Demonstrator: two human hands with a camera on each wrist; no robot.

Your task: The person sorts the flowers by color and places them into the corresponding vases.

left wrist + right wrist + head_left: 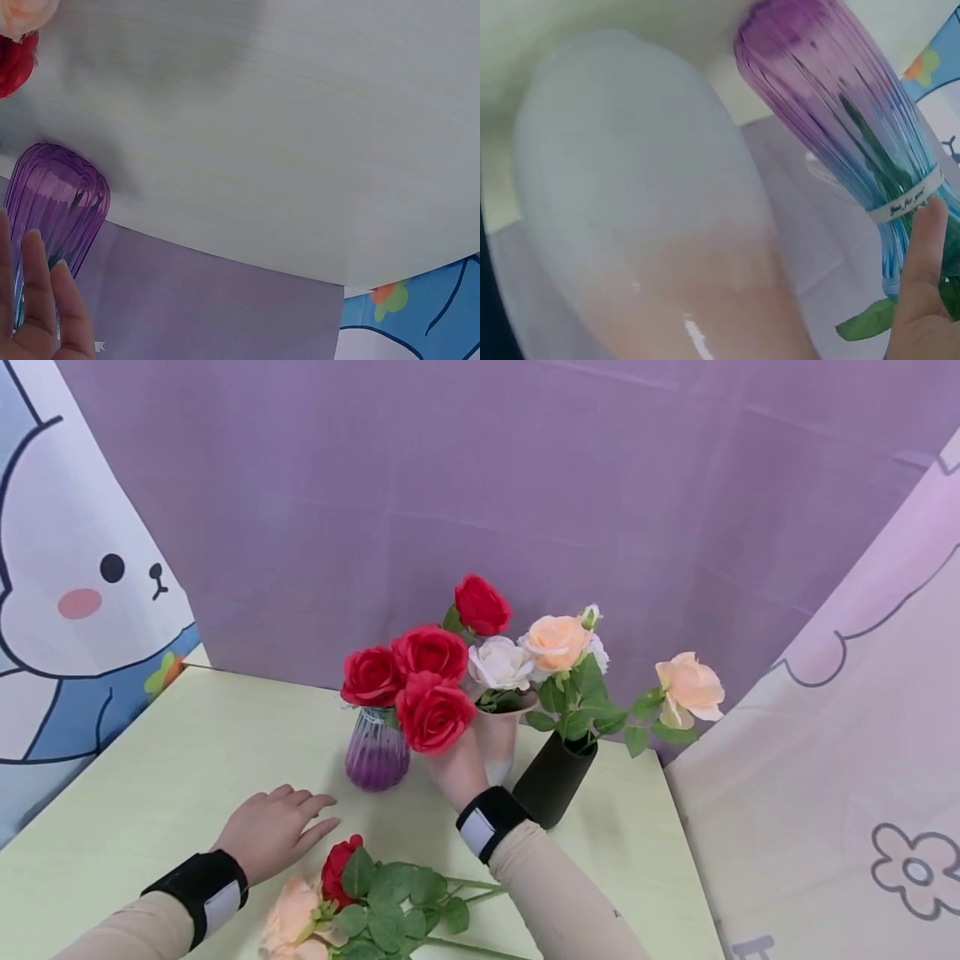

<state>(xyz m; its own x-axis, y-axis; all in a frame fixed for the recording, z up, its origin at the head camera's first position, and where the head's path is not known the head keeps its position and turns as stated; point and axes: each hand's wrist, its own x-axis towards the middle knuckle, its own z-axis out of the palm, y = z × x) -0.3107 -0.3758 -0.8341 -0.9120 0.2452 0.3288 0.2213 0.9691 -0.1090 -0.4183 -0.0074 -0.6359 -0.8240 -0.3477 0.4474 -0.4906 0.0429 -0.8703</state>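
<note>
My left hand (272, 831), fingers stretched out, is over the table in front of a ribbed purple glass vase (377, 758). Nothing shows in its grasp. My right hand (457, 770) reaches in to the right of that vase, beneath the nearest red rose (435, 714), whose bloom hides most of the fingers. In the right wrist view one finger (924, 259) lies along the vase's blue neck, by a white printed band (909, 196) and a green leaf (866, 320). I cannot tell whether this hand grips a stem. Several red roses lean out of the purple vase.
Just right of my right hand stands a pink-and-white vase (495, 739) with white roses (501, 663). Beside it, a black vase (555, 779) holds peach roses (557, 642). Loose roses with leafy stems (390, 893) lie at the table's front, between my forearms.
</note>
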